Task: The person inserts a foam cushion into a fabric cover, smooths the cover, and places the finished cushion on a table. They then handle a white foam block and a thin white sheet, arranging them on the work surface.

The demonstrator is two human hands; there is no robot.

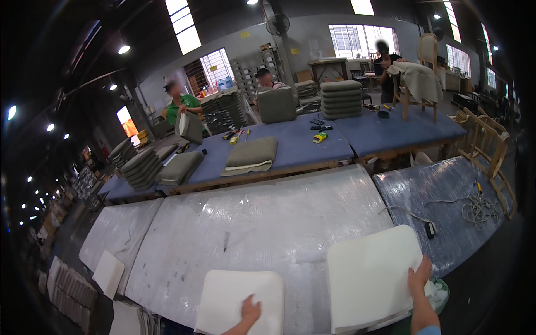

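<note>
A white seat-shaped foam pad (229,290) lies near the table's front edge. My left hand (250,310) rests on its right part, fingers spread, holding nothing I can see. To the right is a larger white foam pad (371,273), with a thin layer showing beneath its front edge. Along its right edge lies my right hand (419,276), fingers stretched upward and thumb apart on the pad's side. Both pads sit on a plastic-covered white tabletop (257,223).
A blue worktable (312,148) beyond carries grey-green cushions (251,153), a cushion stack (340,100) and tools. Three people work behind it. A wooden chair frame (486,145) stands at right; a coiled cord (480,212) lies nearby. Below my right hand is a green container (443,296).
</note>
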